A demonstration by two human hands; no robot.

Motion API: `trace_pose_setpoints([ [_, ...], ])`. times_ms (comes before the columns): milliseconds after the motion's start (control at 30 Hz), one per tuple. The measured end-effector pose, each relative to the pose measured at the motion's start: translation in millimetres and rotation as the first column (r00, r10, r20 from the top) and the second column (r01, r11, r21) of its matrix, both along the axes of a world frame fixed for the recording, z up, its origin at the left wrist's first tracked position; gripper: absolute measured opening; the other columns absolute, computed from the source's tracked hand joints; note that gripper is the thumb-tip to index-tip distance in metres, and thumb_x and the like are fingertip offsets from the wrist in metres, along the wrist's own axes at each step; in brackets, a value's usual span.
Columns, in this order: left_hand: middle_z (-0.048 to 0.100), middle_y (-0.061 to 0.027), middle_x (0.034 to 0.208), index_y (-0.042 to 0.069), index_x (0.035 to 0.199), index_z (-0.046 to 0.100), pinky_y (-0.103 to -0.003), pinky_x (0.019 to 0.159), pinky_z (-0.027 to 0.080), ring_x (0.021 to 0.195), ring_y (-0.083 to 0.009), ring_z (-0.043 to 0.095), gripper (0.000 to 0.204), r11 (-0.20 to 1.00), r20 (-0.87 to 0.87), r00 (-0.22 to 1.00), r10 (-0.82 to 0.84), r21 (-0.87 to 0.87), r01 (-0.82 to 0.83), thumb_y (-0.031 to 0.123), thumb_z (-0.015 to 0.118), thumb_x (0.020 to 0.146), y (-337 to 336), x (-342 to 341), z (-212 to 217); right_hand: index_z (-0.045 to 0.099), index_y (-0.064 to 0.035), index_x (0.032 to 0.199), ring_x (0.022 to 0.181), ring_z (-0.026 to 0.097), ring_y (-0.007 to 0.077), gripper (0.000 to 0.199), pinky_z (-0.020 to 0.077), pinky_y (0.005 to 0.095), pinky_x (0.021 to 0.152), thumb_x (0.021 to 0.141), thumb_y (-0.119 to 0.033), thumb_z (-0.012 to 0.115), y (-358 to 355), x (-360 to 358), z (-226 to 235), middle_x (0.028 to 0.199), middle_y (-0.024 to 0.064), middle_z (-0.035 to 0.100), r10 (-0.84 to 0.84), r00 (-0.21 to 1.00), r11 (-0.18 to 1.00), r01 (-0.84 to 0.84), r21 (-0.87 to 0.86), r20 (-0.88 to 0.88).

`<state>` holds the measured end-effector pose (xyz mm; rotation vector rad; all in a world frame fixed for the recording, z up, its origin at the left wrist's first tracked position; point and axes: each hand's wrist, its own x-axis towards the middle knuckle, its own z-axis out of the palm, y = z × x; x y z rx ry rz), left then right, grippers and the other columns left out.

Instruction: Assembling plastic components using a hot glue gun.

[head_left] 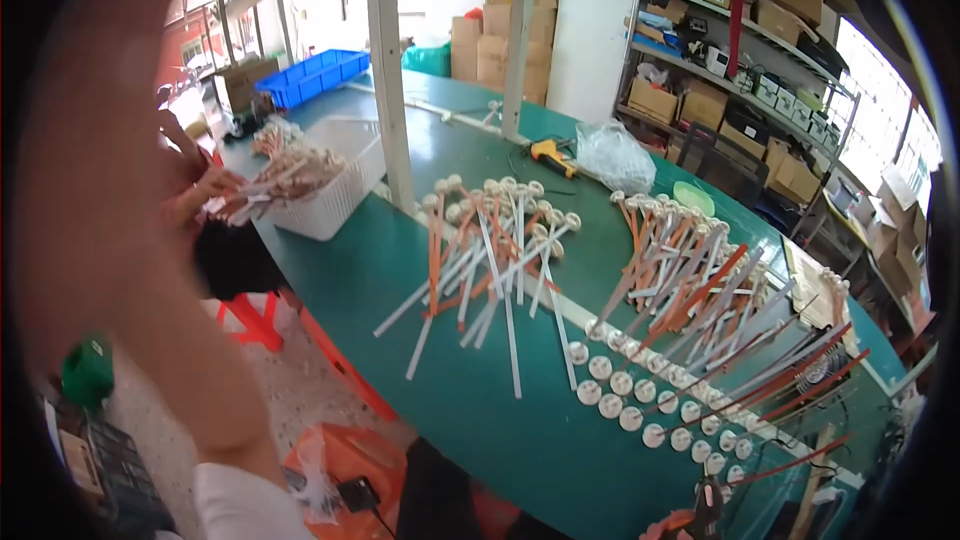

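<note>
Close to the lens on the left, a blurred left forearm [120, 190], raised and reaching from the lower edge up to the top edge. Hides much of the left side of the room. Left hand lost in the blur near the top, so cannot tell how far open or whether holding anything. Right hand nowhere in the picture. Well apart from the forearm, on the green table [480, 450], the middle heap of sticks [490, 260], white and orange, each with a round white head, crossing one over another. To its right a larger heap of sticks [690, 290], fanned toward the table's far right end, some red ones among them. Between the two heaps and along the near side, a curved row of white discs [625, 385], lying flat and close together. Behind the middle heap a white post [388, 70], upright, cutting the view of the table. Left of the post a white basket [335, 195] full of similar sticks, and just beside it another person's hand [212, 185] holding a bundle. Farther back a blue crate [310, 75], a yellow tool [552, 155] and a clear plastic bag [612, 155]. Along the right wall, shelves [740, 70] loaded with cartons. Under the table edge, a red stool [250, 320].
</note>
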<state>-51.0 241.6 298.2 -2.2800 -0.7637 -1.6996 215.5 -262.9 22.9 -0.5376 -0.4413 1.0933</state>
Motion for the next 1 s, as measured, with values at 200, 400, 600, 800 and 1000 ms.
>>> trace_pose_setpoints([
  [200, 0.063, -0.0075, 0.119, 0.022, 0.12, 0.061, -0.041, 0.078, 0.056, 0.101, -0.0288, 0.066, 0.042, 0.992, -0.645, 0.764, 0.007, -0.089, -0.085, 0.009, 0.064, 0.08, 89, 72, -96, 0.057, 0.0004, 0.117, 0.066, 0.054, 0.0218, 0.031, 0.0447, 0.0339, 0.057, 0.094, -0.021, 0.058, 3, -8, 3, 0.092, 0.019, 0.064, -0.063, 0.998, 0.998, 0.062, 0.014, 0.01],
  [400, 0.066, -0.0094, 0.108, 0.021, 0.118, 0.063, -0.039, 0.065, 0.056, 0.086, -0.0267, 0.07, 0.039, 0.998, -0.92, 0.388, 0.048, 0.032, -0.047, 0.013, 0.06, 0.08, 156, 114, -207, 0.058, -0.0024, 0.112, 0.066, 0.053, 0.0218, 0.026, 0.0422, 0.0327, 0.056, 0.094, -0.021, 0.059, 9, -15, 7, 0.087, 0.0169, 0.062, -0.172, 0.985, 0.979, 0.168, -0.115, -0.029],
  [600, 0.069, -0.0094, 0.08, -0.001, 0.103, 0.068, -0.039, 0.06, 0.055, 0.074, -0.0258, 0.07, 0.032, 0.984, -0.87, 0.465, 0.164, 0.175, -0.019, 0.014, 0.061, 0.076, 172, 138, -188, 0.059, -0.0025, 0.112, 0.066, 0.052, 0.0223, 0.026, 0.0417, 0.0338, 0.055, 0.095, -0.021, 0.058, 9, -18, 7, 0.09, 0.0164, 0.062, -0.214, 0.976, 0.973, 0.216, -0.08, 0.025],
  [800, 0.069, -0.0041, 0.085, 0.01, 0.087, 0.07, -0.039, 0.072, 0.055, 0.091, -0.022, 0.067, 0.014, 0.992, -0.9, 0.429, 0.075, 0.113, 0.063, 0.016, 0.062, 0.077, 189, 144, -213, 0.059, -0.003, 0.115, 0.064, 0.052, 0.0211, 0.028, 0.0416, 0.0338, 0.054, 0.096, -0.024, 0.057, 5, -14, 3, 0.086, 0.0152, 0.063, -0.216, 0.976, 0.973, 0.217, -0.074, 0.011],
  [1000, 0.068, -0.005, 0.085, 0.013, 0.085, 0.068, -0.042, 0.072, 0.054, 0.091, -0.026, 0.066, 0.009, 0.996, -0.887, 0.461, 0.02, 0.058, 0.068, 0.016, 0.063, 0.077, 186, 136, -194, 0.06, -0.0043, 0.117, 0.062, 0.051, 0.0198, 0.03, 0.0414, 0.0326, 0.053, 0.097, -0.026, 0.056, 4, -15, 3, 0.085, 0.014, 0.063, -0.229, 0.973, 0.971, 0.229, -0.063, 0.001],
])
